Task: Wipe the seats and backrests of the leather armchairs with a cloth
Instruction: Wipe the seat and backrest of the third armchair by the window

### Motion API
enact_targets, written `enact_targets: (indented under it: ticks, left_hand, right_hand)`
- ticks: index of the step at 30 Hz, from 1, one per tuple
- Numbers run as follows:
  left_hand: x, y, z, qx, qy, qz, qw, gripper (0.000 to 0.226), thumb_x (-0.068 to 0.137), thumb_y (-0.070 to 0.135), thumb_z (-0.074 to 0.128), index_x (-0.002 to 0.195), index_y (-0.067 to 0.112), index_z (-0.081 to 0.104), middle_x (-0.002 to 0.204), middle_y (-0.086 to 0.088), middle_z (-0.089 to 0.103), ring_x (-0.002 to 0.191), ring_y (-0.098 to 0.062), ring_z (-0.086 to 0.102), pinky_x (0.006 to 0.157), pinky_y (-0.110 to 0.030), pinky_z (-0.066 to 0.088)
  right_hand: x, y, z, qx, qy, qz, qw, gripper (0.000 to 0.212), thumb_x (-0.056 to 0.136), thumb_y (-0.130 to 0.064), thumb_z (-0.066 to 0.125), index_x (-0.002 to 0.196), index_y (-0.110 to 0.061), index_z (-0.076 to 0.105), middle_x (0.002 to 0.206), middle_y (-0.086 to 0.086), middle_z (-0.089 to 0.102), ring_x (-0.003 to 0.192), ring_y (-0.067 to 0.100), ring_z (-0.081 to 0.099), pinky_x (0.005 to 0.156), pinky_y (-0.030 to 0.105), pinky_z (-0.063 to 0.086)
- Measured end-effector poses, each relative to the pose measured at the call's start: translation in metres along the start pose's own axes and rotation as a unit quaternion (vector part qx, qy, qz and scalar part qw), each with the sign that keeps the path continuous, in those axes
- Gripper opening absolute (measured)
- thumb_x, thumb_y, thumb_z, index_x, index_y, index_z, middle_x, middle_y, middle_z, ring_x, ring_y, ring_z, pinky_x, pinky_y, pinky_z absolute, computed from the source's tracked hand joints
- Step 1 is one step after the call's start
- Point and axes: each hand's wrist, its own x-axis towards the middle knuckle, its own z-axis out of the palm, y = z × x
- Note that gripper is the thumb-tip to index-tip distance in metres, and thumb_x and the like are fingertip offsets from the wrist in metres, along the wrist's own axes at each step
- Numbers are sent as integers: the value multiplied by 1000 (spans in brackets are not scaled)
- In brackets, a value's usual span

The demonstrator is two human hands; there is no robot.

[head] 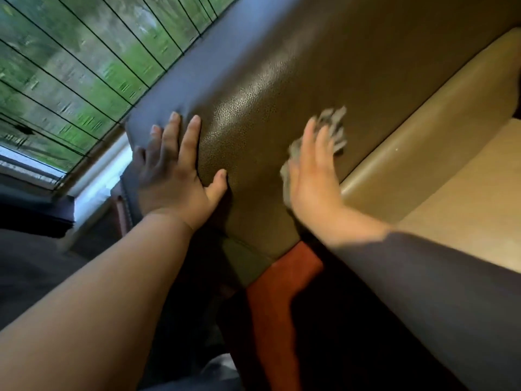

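The cloth [332, 128], grey and bunched, lies pressed against the brown leather backrest [282, 94], low down near the seam where it meets the paler seat [465, 176]. The right hand [313, 176] is on top of it, fingers straight and spread, palm flat, so the grip here is wide apart and pushing, not pinching; cloth peeks out past the fingertips and beside the heel of the palm. It's blurred, so I'd say a wiping stroke is under way.

Over near the backrest's top edge the left hand [174, 167] lies flat on the leather too, fingers extended, thumb out, holding nothing, bracing the chair as far as I can judge.

To do this stroke well: keep the palm flat so the whole cloth bears on the leather, run long overlapping passes along the backrest, work from the top edge down to the seam, then on to the seat. Refold the cloth if it bunches, or it'll skip patches.

Below, a reddish wooden armrest [270, 292]. Behind the chair, a window [70, 66] with greenery outside.
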Motion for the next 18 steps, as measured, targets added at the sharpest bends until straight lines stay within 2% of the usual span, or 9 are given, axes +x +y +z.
enact_targets:
  ticks: [2, 4, 5, 6, 7, 10, 12, 15, 18]
  left_hand:
    - [-1, 14, -8, 29, -51, -39, 998, 100, 82, 78, 41, 166, 32, 13, 174, -6, 14, 159, -38, 17, 126, -63, 17]
    - [0, 28, -21, 51, -121, -81, 988, 107, 82, 84, 40, 166, 34, -2, 176, -5, 0, 161, -37, 4, 127, -64, 12]
    - [-1, 37, -30, 51, -158, -99, 981, 111, 82, 85, 42, 165, 34, -9, 176, -5, -7, 162, -37, -1, 127, -64, 9]
    - [-3, 46, -39, 45, -196, -114, 973, 114, 83, 85, 44, 165, 32, -16, 175, -7, -14, 161, -38, -6, 128, -63, 7]
    - [-7, 57, -49, 34, -229, -123, 965, 117, 84, 84, 46, 164, 31, -19, 174, -10, -19, 161, -40, -8, 128, -62, 7]
    - [-34, 87, -79, -3, -297, -97, 950, 103, 90, 77, 47, 168, 32, -3, 173, -16, -18, 161, -39, -7, 129, -58, 15]
    - [-69, 110, -92, -24, -366, -41, 929, 84, 96, 70, 43, 167, 33, 18, 176, -12, -3, 163, -31, -1, 129, -57, 14]
    - [-128, 146, -105, -62, -431, -18, 900, 71, 100, 60, 42, 163, 30, 31, 176, -7, 9, 163, -28, -1, 130, -55, 12]
    - [-150, 173, -105, -99, -444, -27, 890, 68, 100, 58, 42, 161, 28, 35, 175, -6, 17, 163, -28, 4, 130, -53, 14]
  right_hand:
    - [-64, 1, -1, -20, -152, -29, 988, 70, 99, -10, 45, 164, -8, 18, 171, 17, 9, 158, 35, 17, 127, 40, 10]
    - [-103, 20, -7, -111, -221, -7, 969, 60, 91, -22, 57, 151, -21, 50, 156, 10, 47, 136, 29, 55, 115, 35, 41]
    - [-112, 29, -17, -138, -272, 63, 950, 42, 92, -38, 47, 131, -33, 62, 135, 2, 61, 125, 25, 63, 106, 34, 48]
    - [-113, 29, -33, -123, -310, 121, 935, 39, 90, -53, 33, 107, -38, 64, 117, -4, 64, 119, 23, 66, 101, 34, 50]
    - [-114, 32, -46, -134, -349, 118, 920, 40, 88, -60, 28, 95, -39, 61, 113, -4, 66, 118, 24, 66, 100, 35, 50]
    - [-112, 25, -105, -161, -471, 128, 858, 22, 94, -39, 57, 115, -31, 56, 122, -1, 64, 122, 26, 64, 101, 32, 49]
    - [-110, 24, -143, -178, -412, 159, 879, 23, 92, -36, 56, 113, -27, 51, 112, 4, 66, 110, 31, 67, 90, 35, 52]
    - [-108, 31, -193, -152, -316, 181, 919, 30, 106, -37, 43, 131, -21, 50, 104, 12, 70, 100, 40, 66, 77, 38, 48]
    - [-95, 38, -233, -117, -253, 244, 929, 21, 107, -35, 46, 113, -17, 55, 87, 5, 62, 92, 38, 64, 69, 35, 36]
